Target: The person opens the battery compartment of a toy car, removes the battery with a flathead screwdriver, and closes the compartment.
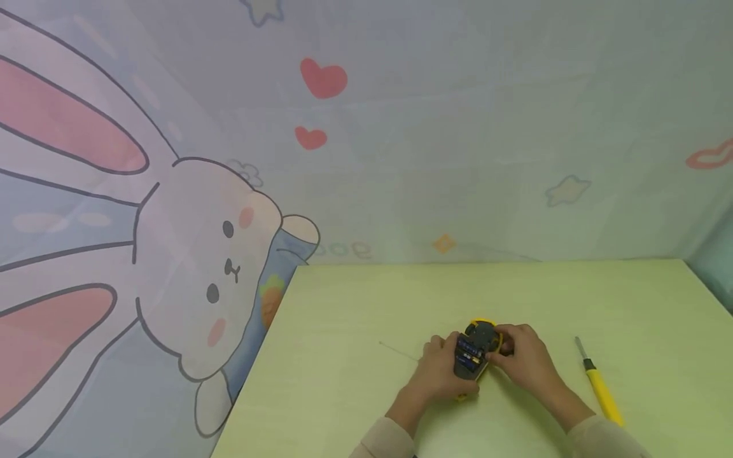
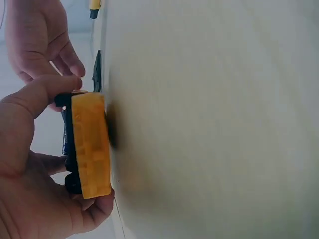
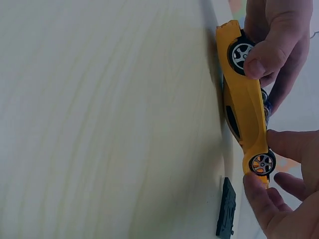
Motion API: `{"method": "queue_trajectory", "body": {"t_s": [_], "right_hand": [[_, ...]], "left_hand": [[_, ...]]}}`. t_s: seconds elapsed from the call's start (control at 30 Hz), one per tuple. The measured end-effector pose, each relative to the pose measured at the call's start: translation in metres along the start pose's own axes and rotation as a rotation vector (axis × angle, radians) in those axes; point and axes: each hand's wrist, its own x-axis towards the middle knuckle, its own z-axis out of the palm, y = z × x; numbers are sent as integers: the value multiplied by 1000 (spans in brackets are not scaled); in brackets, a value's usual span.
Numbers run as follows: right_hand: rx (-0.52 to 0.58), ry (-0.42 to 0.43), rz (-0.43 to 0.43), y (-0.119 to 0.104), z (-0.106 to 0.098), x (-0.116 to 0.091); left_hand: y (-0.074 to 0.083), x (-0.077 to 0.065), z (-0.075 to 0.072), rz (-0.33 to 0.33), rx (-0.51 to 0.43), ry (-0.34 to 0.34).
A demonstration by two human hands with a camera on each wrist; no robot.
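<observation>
A yellow toy car (image 1: 483, 340) lies wheels-up over the table, its black underside facing up. Several dark blue batteries (image 1: 468, 353) show in the open compartment of that underside. My left hand (image 1: 438, 375) grips the car from the left, thumb on the near end. With my right hand (image 1: 529, 359) I hold the far right end; in the right wrist view its thumb and fingers sit around a wheel (image 3: 262, 164). The left wrist view shows the car's yellow end (image 2: 90, 144). A flat black cover-like piece (image 3: 227, 209) lies on the table close by the car.
On the right of the pale table (image 1: 332, 305) lies a screwdriver (image 1: 601, 391) with a yellow handle, its tip pointing away. A thin wire (image 1: 397, 350) sticks out left of my left hand. Behind the table hangs a cloth printed with a rabbit (image 1: 212, 267).
</observation>
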Motion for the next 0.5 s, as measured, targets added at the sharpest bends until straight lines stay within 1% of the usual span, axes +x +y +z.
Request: {"method": "queue_trajectory", "body": {"t_s": [0.1, 0.2, 0.3, 0.43, 0.5], "right_hand": [[-14, 10, -25, 1, 1, -2], [-23, 7, -47, 2, 0, -3], [-20, -5, -78, 3, -2, -3], [-14, -12, -153, 4, -5, -1], [-18, -23, -191, 5, -6, -1]], "left_hand": [[1, -2, 0, 1, 15, 25], [1, -3, -1, 13, 25, 32], [-1, -2, -4, 49, 49, 31], [-4, 0, -8, 115, 80, 31], [-6, 1, -9, 137, 91, 25]]}}
